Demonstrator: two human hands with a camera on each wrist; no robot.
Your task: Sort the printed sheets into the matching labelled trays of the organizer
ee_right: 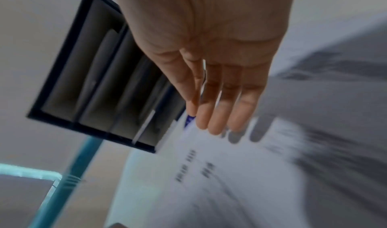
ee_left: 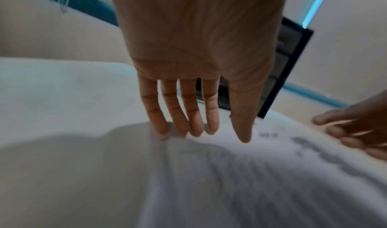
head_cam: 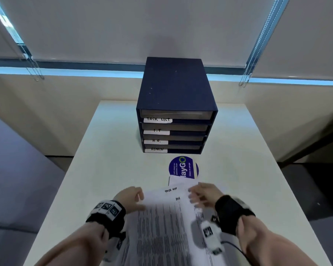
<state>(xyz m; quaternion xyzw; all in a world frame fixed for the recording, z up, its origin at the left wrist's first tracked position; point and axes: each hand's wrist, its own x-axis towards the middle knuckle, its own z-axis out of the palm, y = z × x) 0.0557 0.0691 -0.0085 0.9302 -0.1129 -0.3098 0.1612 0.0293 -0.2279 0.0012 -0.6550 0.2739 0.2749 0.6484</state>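
Organizer (head_cam: 174, 104) at 12 o'clock on bench (head_cam: 104, 160): tray contents can't tell. Left hand (head_cam: 130, 196) and right hand (head_cam: 202, 194), fingers straight, gripping nothing, at printed sheets (head_cam: 161, 217).

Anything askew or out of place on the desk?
Mostly tidy. The printed sheets are fanned unevenly, their far corner overlapping the round blue sticker. The organizer stands square, labels on all four trays.
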